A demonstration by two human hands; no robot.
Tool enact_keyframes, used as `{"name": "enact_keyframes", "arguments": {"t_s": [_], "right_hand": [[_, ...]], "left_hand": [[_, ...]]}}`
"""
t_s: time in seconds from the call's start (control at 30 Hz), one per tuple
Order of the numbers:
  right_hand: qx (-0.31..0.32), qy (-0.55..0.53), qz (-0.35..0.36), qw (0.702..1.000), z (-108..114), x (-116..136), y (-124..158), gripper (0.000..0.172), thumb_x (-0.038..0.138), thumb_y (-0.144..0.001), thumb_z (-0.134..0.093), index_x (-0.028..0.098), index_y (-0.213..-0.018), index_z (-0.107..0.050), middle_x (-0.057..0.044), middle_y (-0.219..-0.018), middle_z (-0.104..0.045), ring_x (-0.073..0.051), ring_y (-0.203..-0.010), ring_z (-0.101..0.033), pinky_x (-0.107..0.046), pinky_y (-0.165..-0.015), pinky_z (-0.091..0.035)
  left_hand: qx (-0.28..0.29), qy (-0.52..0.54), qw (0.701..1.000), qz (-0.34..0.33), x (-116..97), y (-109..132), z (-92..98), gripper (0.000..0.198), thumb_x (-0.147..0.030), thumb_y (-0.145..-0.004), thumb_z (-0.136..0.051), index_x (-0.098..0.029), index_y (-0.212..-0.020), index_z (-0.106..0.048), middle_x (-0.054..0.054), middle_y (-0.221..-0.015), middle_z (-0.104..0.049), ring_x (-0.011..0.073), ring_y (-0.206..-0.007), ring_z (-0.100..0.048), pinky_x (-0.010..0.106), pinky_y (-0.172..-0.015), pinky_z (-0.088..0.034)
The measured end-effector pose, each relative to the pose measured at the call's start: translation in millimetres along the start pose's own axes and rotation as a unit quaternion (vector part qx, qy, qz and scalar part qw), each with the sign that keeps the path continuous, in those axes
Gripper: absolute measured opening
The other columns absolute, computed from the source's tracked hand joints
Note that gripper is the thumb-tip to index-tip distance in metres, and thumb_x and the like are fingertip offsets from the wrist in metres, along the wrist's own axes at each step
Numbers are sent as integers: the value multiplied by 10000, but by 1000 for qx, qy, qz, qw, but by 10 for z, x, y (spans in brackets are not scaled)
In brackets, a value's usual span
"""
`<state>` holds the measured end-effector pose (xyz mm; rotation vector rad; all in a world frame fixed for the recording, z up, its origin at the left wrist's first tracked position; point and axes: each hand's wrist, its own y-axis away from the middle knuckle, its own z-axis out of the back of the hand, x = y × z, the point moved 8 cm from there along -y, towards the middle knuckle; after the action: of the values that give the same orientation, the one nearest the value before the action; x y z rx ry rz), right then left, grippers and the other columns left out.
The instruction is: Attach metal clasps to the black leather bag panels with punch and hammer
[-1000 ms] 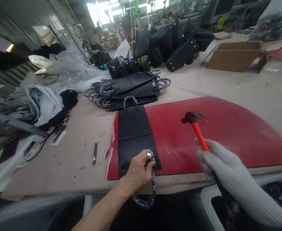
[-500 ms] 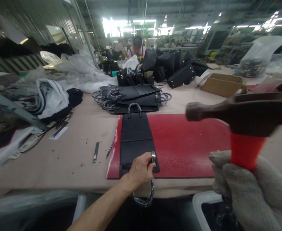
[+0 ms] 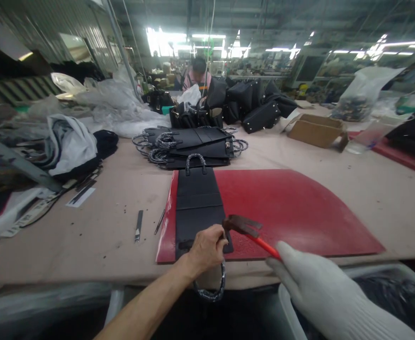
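While right hand (image 3: pixel 308 276) clenches hammer (image 3: pixel 263 245), left hand (image 3: pixel 207 245) pinches metal tool (image 3: pixel 224 234) under hammerhead (image 3: pixel 241 224), over black panel (image 3: pixel 199 190).

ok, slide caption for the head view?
White-gloved right hand holding red-handled claw hammer beside bare left hand over black panel on flat red mat.

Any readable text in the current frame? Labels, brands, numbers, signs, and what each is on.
No text can be read with certainty.
Pale strip at left: dark marks that look like lettering, too blurred to read.
Gold-coloured clasp on the stacked pieces: too small to tell if it is marked.
Hammer, black panel, red mat: no lettering visible.
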<state>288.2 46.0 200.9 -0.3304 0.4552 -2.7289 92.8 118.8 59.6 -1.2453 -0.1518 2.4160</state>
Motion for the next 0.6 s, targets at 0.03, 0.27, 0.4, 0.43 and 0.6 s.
{"name": "enact_keyframes", "arguments": {"t_s": [0.03,0.27,0.4,0.43,0.6], "right_hand": [[34,17,0,999,-111,-32,5,314,494,-994,-460,255,-883,-630,-22,-608,-674,-209,-499,-639,-287,-471,-423],[38,69,-103,992,-678,-843,-46,315,428,-985,-436,241,-880,-667,-79,-688,-739,-297,-621,-731,-347,-518,-491],[-8,101,-111,989,-1046,-1197,-145,409,353,-979,-378,153,-1080,-720,-160,-952,-772,-306,-731,-748,-409,-618,-567],[-38,107,-88,990,-1102,-1167,-167,424,339,-975,-376,130,-1095,-725,-183,-1013,-763,-316,-789,-748,-434,-671,-583],[-151,58,38,986,-1326,-530,-181,358,363,-947,-522,158,-1174,-707,-166,-1174,-727,-345,-1044,-702,-541,-942,-554]], "left_hand": [[0,2,1000,1,-3,2,-2,158,-60,-824,-560,-207,-880,-581,40,-889,-665,197,-823,-640,299,-759,-480],[-6,-2,1000,7,-40,5,4,197,-27,-785,-556,-208,-863,-558,26,-869,-644,182,-792,-620,283,-719,-449],[-14,-8,1000,8,-23,19,-20,221,-21,-775,-568,-206,-897,-574,25,-895,-659,176,-799,-622,283,-722,-436],[-19,-9,1000,7,-18,27,-22,223,-25,-781,-569,-206,-911,-579,29,-904,-661,179,-811,-625,287,-732,-439],[-34,-1,999,4,-28,53,-24,184,-49,-827,-567,-206,-922,-584,29,-886,-656,180,-810,-621,289,-745,-460]]}}
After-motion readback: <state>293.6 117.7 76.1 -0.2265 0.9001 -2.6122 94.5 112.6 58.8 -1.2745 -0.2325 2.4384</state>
